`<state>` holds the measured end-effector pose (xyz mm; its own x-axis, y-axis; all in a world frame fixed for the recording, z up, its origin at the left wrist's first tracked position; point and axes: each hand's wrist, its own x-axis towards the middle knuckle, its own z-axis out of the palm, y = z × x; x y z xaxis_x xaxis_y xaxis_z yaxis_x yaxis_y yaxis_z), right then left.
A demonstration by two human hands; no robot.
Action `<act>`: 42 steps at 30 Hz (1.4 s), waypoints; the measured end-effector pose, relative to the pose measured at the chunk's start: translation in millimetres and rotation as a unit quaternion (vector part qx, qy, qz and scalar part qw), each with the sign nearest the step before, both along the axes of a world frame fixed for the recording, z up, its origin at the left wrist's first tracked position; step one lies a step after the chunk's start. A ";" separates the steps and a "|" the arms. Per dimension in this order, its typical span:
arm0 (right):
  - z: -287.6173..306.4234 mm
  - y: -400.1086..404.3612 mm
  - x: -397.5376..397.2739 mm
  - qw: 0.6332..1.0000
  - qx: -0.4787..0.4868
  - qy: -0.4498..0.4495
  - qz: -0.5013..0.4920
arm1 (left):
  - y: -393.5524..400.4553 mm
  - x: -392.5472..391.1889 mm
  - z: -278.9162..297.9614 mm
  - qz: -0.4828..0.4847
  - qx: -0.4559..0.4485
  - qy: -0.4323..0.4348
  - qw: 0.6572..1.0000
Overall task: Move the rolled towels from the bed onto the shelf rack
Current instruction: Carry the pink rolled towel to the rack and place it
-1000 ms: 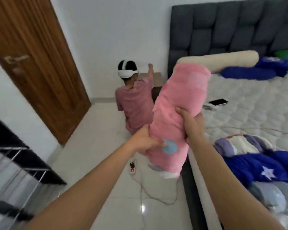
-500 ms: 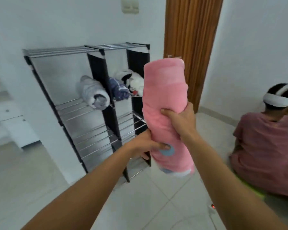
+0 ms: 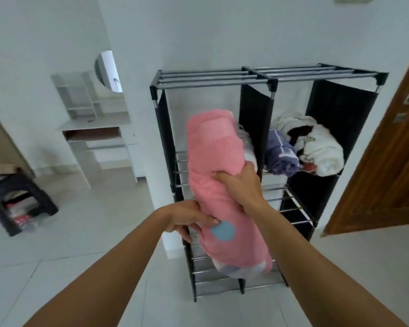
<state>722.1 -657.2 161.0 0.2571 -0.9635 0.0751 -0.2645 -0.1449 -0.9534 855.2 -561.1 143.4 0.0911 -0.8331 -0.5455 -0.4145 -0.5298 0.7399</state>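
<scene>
I hold a rolled pink towel (image 3: 219,185) with a blue patch upright in front of the black shelf rack (image 3: 269,77). My right hand (image 3: 240,182) grips its middle from the right. My left hand (image 3: 189,217) holds its lower part from the left. The roll covers the rack's upper left compartment, where a pale towel (image 3: 247,147) peeks out behind it. In the upper right compartment lie a rolled blue striped towel (image 3: 280,156) and a white and black one (image 3: 316,142). The bed is out of view.
A white dressing table (image 3: 97,131) with a round mirror stands against the wall on the left. A dark stool (image 3: 21,204) with things under it sits at far left. A brown wooden door (image 3: 392,161) stands right of the rack. Pale tiled floor lies below.
My view has swung left from the bed past the door and the seated person to face the rack. The pink towel, still in both hands, is now close in front of the rack.
</scene>
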 end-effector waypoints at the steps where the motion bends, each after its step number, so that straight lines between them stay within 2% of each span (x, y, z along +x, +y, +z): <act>1: 0.8 -9.5 12.5 1.000 0.005 0.001 0.006 | -4.6 9.9 0.6 0.017 -0.009 0.002 1.000; 7: 12.1 -66.3 80.6 0.999 0.021 0.020 0.037 | -38.1 54.3 10.9 0.066 -0.068 -0.053 0.994; 10: 21.6 -98.3 111.9 0.998 0.049 0.017 0.036 | -60.1 71.7 17.1 0.130 -0.137 -0.064 0.980; 12: 26.6 -120.5 129.9 0.997 0.075 0.015 0.025 | -76.2 77.8 20.0 0.165 -0.193 -0.125 0.959; 15: 28.5 -149.0 152.0 0.994 0.112 -0.005 0.014 | -98.8 80.1 20.9 0.162 -0.243 -0.214 0.932; 18: 20.0 -169.7 166.4 0.991 0.137 -0.008 0.003 | -116.5 78.0 16.6 0.122 -0.206 -0.228 0.944; 21: 4.7 -177.5 176.3 0.990 0.132 0.042 0.007 | -128.7 80.0 2.1 0.097 -0.162 -0.227 0.955; 28: -2.8 -186.9 194.9 0.988 0.071 0.137 0.007 | -141.6 97.4 -5.2 0.110 -0.167 -0.222 0.954; 34: -14.8 -190.6 196.2 0.974 0.030 0.225 0.015 | -148.1 97.2 -15.5 0.061 -0.130 -0.261 0.955; 42: -10.9 -174.7 183.1 0.958 -0.010 0.278 0.070 | -150.3 98.1 -26.0 0.038 -0.134 -0.289 0.947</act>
<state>905.2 -831.9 150.1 0.3900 -0.9162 -0.0922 -0.7066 -0.2335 -0.6680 953.3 -711.4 117.5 0.3760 -0.9135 -0.1555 -0.7593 -0.3999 0.5134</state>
